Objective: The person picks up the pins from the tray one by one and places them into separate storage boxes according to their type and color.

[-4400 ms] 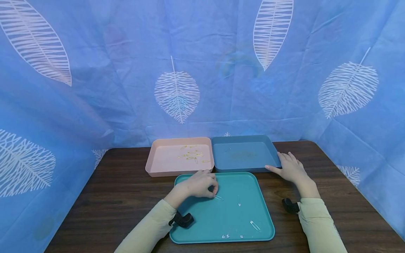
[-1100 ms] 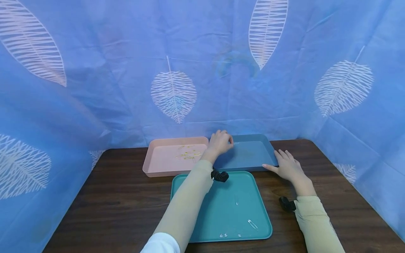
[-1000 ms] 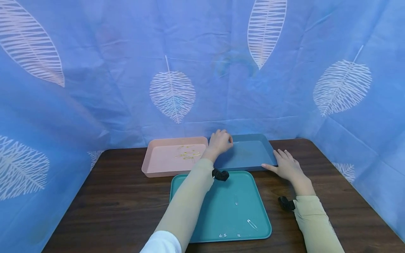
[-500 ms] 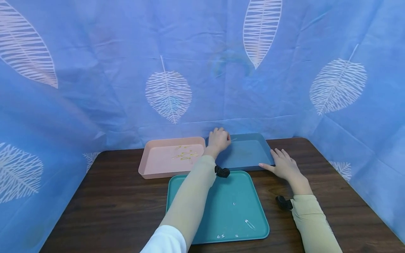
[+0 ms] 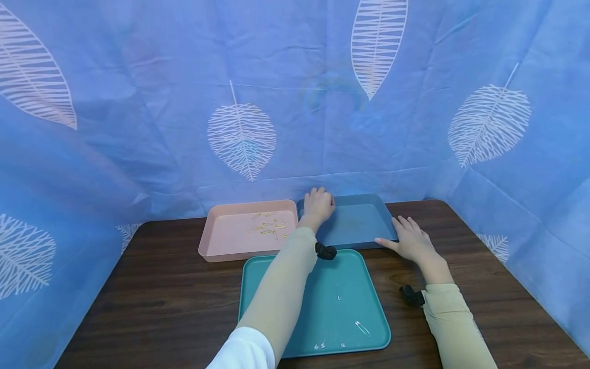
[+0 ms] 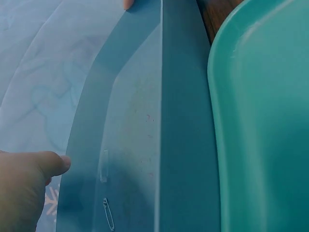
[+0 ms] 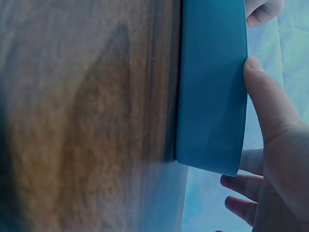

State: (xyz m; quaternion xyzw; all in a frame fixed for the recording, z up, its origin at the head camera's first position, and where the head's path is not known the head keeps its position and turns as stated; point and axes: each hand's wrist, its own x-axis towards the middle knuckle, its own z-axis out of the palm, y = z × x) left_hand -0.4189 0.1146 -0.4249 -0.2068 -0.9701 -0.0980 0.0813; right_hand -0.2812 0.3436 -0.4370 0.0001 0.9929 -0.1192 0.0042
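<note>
My left hand [image 5: 319, 206] hovers over the left part of the blue tray [image 5: 357, 220], fingers loosely bent; no pin shows in it. In the left wrist view, its thumb is over the tray's edge. A silver safety pin [image 6: 108, 214] lies in that tray, beside the faint outline of a second pin [image 6: 104, 166]. My right hand [image 5: 412, 241] touches the tray's near right corner, thumb against the rim and fingers extended along the outside. The teal tray [image 5: 258, 266] bears a silver safety pin [image 5: 362, 328], a fainter pin [image 5: 338, 292] and small pale bits [image 5: 319, 346].
A pink tray [image 5: 221, 248] with several gold safety pins [image 5: 267, 225] stands left of the blue tray. All three trays sit on a dark wooden table [image 5: 152, 287]. Blue leaf-patterned cloth [image 5: 295, 128] hangs behind and along the sides.
My left hand went from the teal tray to the blue tray carrying a silver safety pin; the pin no longer shows at its fingertips. The right hand stays at the corner. The view shifted slightly.
</note>
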